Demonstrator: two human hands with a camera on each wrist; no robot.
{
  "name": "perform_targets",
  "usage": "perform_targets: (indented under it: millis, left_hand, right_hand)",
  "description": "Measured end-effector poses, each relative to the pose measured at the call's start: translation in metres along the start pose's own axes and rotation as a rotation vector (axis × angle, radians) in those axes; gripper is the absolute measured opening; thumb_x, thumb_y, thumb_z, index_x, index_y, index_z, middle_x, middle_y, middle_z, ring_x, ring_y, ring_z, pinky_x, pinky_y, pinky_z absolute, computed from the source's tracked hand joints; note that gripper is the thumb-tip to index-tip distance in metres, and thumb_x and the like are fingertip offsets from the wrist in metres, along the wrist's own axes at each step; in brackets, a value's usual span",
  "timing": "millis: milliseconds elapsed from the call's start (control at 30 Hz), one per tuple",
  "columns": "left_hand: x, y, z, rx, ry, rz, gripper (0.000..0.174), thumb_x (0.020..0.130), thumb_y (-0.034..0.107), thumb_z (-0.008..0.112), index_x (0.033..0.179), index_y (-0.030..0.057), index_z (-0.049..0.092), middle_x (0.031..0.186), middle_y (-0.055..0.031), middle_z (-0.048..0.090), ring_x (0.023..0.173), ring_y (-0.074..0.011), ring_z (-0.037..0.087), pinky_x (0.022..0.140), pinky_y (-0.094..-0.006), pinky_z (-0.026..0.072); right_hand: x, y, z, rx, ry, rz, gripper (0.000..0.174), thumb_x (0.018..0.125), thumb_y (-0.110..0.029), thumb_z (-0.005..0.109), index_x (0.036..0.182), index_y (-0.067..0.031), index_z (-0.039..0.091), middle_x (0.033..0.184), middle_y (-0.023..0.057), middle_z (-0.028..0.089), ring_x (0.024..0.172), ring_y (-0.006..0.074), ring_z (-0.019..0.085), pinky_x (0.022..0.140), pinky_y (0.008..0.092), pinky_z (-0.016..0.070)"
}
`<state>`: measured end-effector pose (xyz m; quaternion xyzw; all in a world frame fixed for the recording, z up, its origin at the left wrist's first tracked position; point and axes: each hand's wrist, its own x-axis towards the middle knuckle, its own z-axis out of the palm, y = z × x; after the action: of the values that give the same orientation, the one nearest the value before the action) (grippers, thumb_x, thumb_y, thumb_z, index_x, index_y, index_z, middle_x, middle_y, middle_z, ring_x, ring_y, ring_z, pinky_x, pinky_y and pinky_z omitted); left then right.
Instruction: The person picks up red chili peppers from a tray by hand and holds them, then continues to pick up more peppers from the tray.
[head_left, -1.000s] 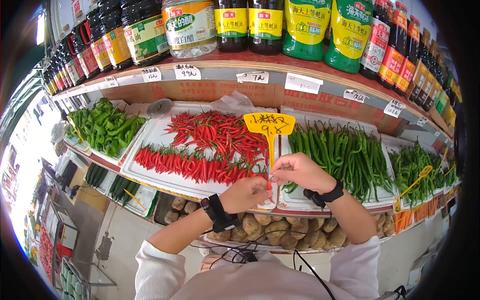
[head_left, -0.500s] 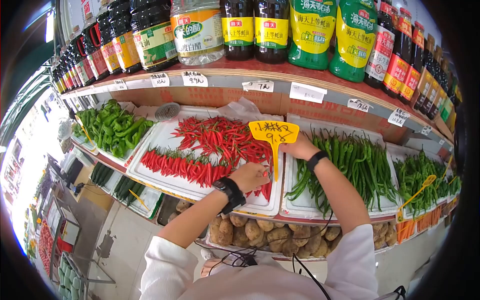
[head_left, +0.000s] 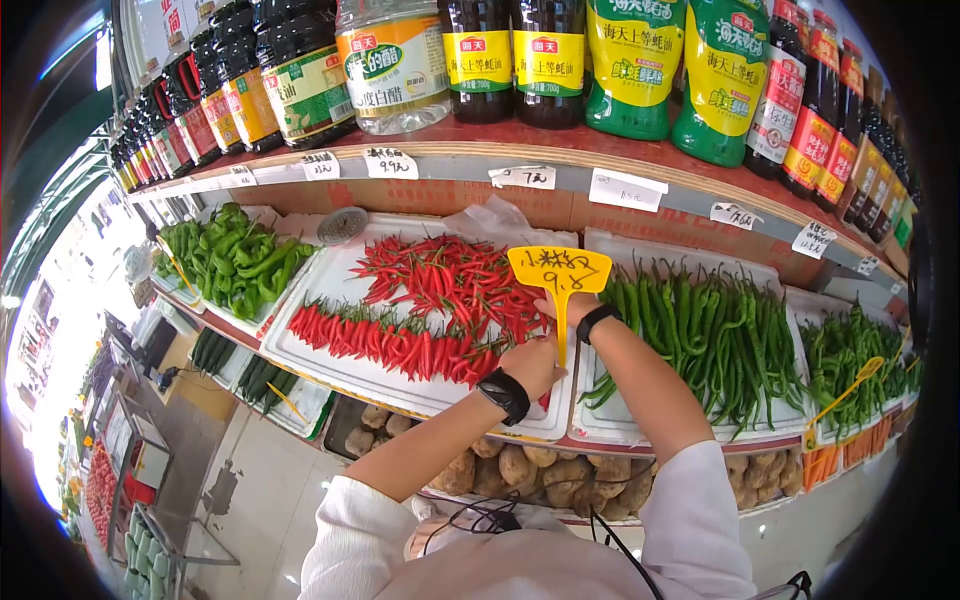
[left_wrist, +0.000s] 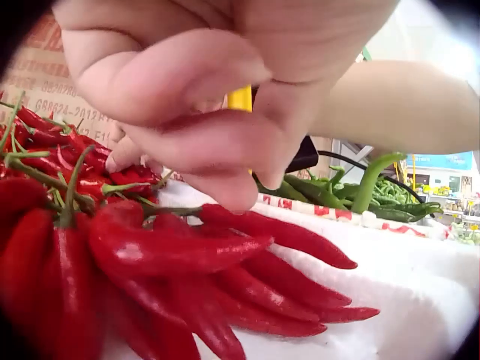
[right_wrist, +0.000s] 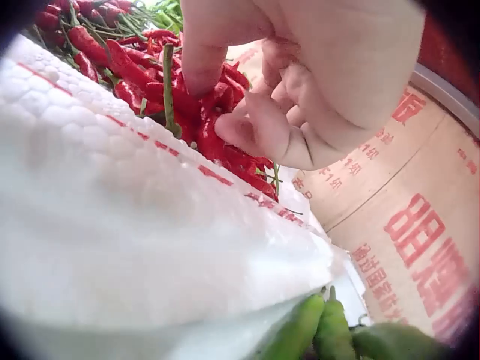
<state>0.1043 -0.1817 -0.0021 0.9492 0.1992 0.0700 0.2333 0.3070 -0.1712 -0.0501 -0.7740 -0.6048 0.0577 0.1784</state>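
Red chilies (head_left: 435,275) lie in a white tray (head_left: 345,385), loose behind and in a row in front. The left hand (head_left: 532,366) is near the tray's right front; in the left wrist view its curled fingers (left_wrist: 187,112) hover over red chilies (left_wrist: 187,251), with nothing visible in them. The right hand (head_left: 567,308) is partly behind a yellow price sign (head_left: 560,270). In the right wrist view the right hand (right_wrist: 300,82) has thumb and forefinger around a red chili (right_wrist: 208,124) in the loose pile.
Long green peppers (head_left: 700,330) fill the tray to the right, green peppers (head_left: 235,260) the one at left. Bottles (head_left: 480,60) stand on the shelf (head_left: 450,140) above. Potatoes (head_left: 520,468) lie below. A round metal dish (head_left: 342,226) sits behind the chilies.
From working together at the sign's stem, the hands have separated: the right moved back to the loose chilies, the left went down to the front chilies and then slightly right.
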Motion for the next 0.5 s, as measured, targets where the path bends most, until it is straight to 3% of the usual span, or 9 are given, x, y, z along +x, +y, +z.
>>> perform_targets:
  millis: [200,267,333,433,500]
  left_hand:
    - [-0.021,-0.007,-0.023,-0.009,0.104,0.034,0.019,0.086,0.027,0.062,0.095,0.0103,0.064,0.081,-0.0122,0.069,0.079,-0.0329,0.066,0.068,-0.046,0.0525]
    - [-0.036,-0.007,-0.037,-0.024,0.146,0.072,0.019,0.087,0.026,0.062,0.096,0.0097,0.063,0.076,-0.0106,0.068,0.073,-0.0302,0.067,0.065,-0.043,0.0521]
    - [-0.05,-0.006,-0.051,-0.177,0.104,0.042,0.017,0.087,0.025,0.062,0.094,0.0088,0.063,0.073,-0.0096,0.067,0.067,-0.0271,0.066,0.062,-0.0391,0.0511]
    - [-0.073,-0.008,-0.058,-0.213,0.159,0.078,0.017,0.087,0.024,0.064,0.093,0.0074,0.064,0.071,-0.0084,0.066,0.061,-0.0241,0.065,0.059,-0.0342,0.0499]
    - [-0.087,-0.005,-0.067,-0.271,0.156,0.072,0.019,0.087,0.023,0.065,0.096,0.0065,0.065,0.071,-0.0093,0.066,0.06,-0.0228,0.064,0.059,-0.0333,0.0502]
  right_hand:
    - [0.009,0.017,0.023,0.079,0.075,-0.043,0.031,0.084,-0.033,0.059,0.108,-0.0149,0.067,0.105,0.0078,0.069,0.098,0.029,0.064,0.082,0.0401,0.0504]
    - [0.012,0.012,0.025,-0.024,0.139,-0.046,0.032,0.083,-0.035,0.06,0.107,-0.0143,0.067,0.106,0.0078,0.069,0.098,0.0293,0.064,0.082,0.0409,0.0503]
    - [0.009,0.009,0.017,-0.024,0.049,0.002,0.035,0.082,-0.037,0.062,0.107,-0.0139,0.067,0.107,0.0078,0.069,0.099,0.03,0.063,0.083,0.042,0.0498]
    - [0.018,0.015,0.029,0.013,0.094,-0.082,0.039,0.079,-0.039,0.065,0.108,-0.0135,0.067,0.109,0.0092,0.068,0.1,0.0297,0.063,0.085,0.0424,0.0492]
    - [0.011,-0.013,0.013,-0.021,0.112,0.027,0.038,0.076,-0.029,0.063,0.108,-0.0084,0.062,0.104,0.0141,0.066,0.099,0.0306,0.061,0.088,0.0424,0.0449]
